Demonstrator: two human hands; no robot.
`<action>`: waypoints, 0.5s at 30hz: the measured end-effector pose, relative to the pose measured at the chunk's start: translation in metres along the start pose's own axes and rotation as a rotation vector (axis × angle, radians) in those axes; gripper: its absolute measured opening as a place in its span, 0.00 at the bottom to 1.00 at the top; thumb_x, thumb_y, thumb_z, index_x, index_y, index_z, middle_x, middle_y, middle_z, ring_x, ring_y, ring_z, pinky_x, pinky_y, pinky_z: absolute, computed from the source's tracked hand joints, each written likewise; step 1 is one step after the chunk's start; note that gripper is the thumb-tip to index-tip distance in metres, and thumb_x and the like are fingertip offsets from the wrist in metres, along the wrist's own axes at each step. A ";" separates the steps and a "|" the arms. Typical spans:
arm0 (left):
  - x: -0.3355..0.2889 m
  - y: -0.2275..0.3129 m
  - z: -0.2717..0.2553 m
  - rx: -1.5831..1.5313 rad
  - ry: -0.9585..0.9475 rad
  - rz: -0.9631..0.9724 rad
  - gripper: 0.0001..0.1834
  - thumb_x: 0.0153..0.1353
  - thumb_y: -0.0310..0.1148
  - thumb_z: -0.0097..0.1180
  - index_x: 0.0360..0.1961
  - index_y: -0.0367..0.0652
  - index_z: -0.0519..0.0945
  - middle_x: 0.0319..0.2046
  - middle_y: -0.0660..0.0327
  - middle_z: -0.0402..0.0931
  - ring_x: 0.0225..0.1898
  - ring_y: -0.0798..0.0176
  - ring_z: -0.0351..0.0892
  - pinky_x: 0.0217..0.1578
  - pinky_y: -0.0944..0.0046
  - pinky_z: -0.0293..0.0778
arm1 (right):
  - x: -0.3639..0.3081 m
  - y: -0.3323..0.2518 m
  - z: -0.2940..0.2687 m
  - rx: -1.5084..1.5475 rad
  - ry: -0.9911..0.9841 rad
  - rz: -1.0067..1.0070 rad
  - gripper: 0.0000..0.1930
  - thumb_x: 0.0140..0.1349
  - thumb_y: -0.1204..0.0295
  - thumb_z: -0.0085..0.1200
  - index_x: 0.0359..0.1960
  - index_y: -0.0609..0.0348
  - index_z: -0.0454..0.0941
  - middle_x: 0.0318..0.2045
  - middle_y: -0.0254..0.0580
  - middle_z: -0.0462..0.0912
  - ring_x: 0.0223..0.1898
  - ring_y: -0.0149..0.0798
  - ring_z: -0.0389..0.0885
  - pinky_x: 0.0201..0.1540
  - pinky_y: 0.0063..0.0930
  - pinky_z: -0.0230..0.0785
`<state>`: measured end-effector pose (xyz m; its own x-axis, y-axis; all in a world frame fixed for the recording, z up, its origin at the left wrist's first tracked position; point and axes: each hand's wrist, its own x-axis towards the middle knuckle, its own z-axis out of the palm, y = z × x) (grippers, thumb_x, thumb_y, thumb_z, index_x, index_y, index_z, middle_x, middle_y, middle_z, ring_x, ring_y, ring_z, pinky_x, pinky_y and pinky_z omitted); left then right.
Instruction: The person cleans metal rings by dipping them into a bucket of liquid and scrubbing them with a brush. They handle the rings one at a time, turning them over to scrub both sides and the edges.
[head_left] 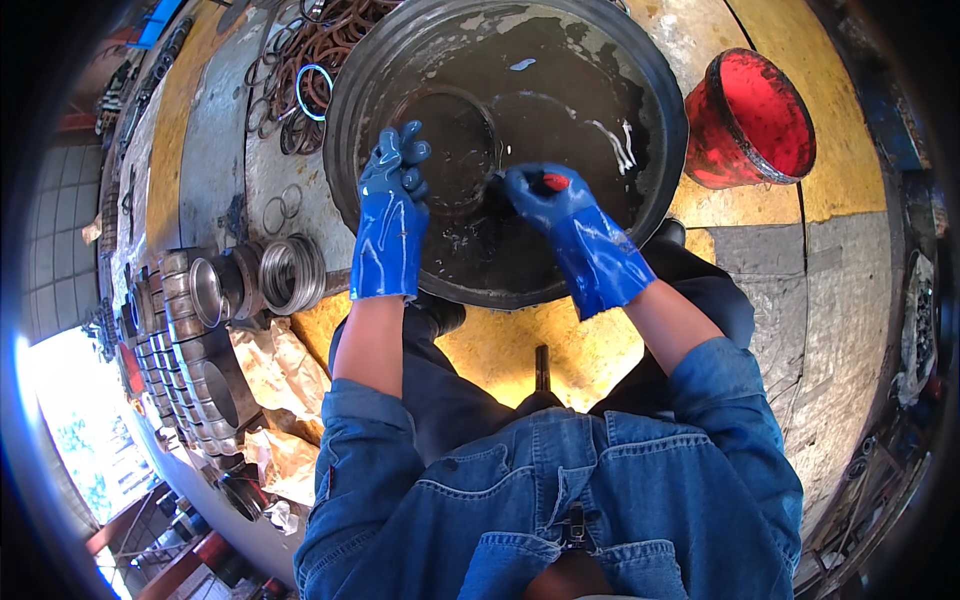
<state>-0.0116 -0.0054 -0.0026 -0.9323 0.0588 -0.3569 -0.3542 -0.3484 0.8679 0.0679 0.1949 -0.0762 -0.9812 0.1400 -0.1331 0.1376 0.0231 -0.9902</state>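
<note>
Both my hands wear wet blue rubber gloves and work over a wide, dark round basin (672, 130) holding murky liquid. A thin dark ring (488, 118) shows in the basin, partly in the liquid. My left hand (393, 175) has its fingers curled at the ring's left side and grips it there. Closed in my right hand (545, 195) is a brush; its red handle (556, 182) shows between the fingers. The brush's dark head (497, 194) meets the ring's right side. Much of the brush is hidden by the glove.
A red bucket (765, 115) lies tipped right of the basin. Rusty rings (325, 45) are heaped at the far left, with a stack of shiny rings (292, 275) nearer me. Metal cylinders (190, 340) and crumpled brown paper (282, 370) lie at left.
</note>
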 end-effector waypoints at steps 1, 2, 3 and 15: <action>-0.002 0.006 0.000 0.026 -0.009 -0.088 0.22 0.74 0.48 0.53 0.57 0.42 0.78 0.29 0.72 0.75 0.19 0.80 0.59 0.21 0.74 0.54 | 0.006 -0.003 -0.004 -0.048 0.053 -0.043 0.11 0.65 0.66 0.60 0.40 0.61 0.87 0.29 0.38 0.88 0.31 0.27 0.83 0.41 0.26 0.76; 0.000 0.006 -0.004 0.005 -0.036 -0.137 0.23 0.74 0.49 0.53 0.57 0.42 0.78 0.29 0.72 0.75 0.18 0.80 0.58 0.21 0.74 0.53 | 0.013 -0.005 -0.008 -0.096 0.107 -0.086 0.11 0.65 0.66 0.60 0.40 0.61 0.87 0.30 0.39 0.88 0.32 0.28 0.83 0.41 0.26 0.76; 0.006 0.001 -0.007 -0.019 -0.070 -0.189 0.23 0.74 0.49 0.53 0.58 0.42 0.78 0.29 0.72 0.75 0.18 0.80 0.58 0.21 0.73 0.53 | 0.020 -0.002 -0.014 -0.183 0.188 -0.175 0.10 0.67 0.68 0.62 0.45 0.61 0.87 0.34 0.32 0.88 0.35 0.25 0.82 0.44 0.23 0.76; 0.004 -0.018 -0.011 0.106 -0.006 -0.249 0.23 0.73 0.52 0.55 0.55 0.44 0.81 0.26 0.72 0.74 0.16 0.79 0.58 0.18 0.75 0.56 | 0.013 -0.020 -0.047 0.534 0.232 0.322 0.14 0.65 0.65 0.60 0.46 0.62 0.84 0.35 0.38 0.86 0.35 0.30 0.83 0.39 0.26 0.74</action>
<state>-0.0079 -0.0086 -0.0236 -0.8159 0.1356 -0.5621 -0.5779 -0.2230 0.7850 0.0588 0.2423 -0.0566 -0.8393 0.2688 -0.4726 0.2745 -0.5408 -0.7951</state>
